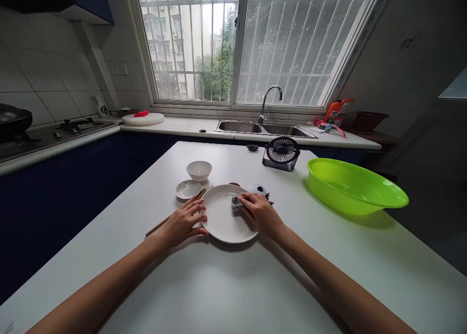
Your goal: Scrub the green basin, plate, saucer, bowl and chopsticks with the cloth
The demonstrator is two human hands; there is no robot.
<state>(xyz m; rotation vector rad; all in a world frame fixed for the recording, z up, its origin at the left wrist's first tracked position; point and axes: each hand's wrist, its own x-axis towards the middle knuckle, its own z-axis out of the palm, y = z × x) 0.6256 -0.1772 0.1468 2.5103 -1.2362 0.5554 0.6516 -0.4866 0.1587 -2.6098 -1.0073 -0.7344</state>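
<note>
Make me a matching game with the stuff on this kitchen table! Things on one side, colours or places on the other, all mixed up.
Things:
1. basin
2. fan
3. plate
4. scrubber

Colours or places:
A. black
B. under the right hand
C. bright green
D. white, its rim held by the left hand

Pairs: 1-C, 2-A, 3-D, 4-B
</note>
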